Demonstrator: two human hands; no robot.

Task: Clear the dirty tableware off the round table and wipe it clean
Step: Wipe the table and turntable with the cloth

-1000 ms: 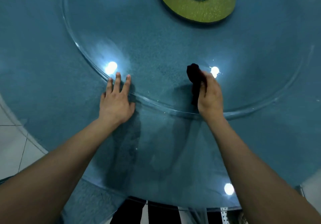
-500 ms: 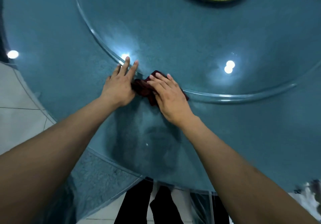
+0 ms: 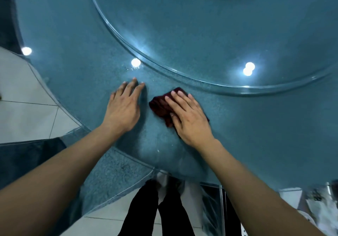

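Dining room: round glass table [image 3: 76, 74] with glass turntable [image 3: 201, 34], tiled floor [image 3: 27, 118].

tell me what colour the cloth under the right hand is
Dark red, almost maroon. The cloth shows best in the head view, pressed flat under the right hand.

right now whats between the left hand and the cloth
Nothing: only a narrow strip of bare blue table separates the left hand from the cloth under the right hand, as the head view shows.

Right hand [image 3: 190, 118] presses cloth [image 3: 161, 105] on table [image 3: 73, 71].
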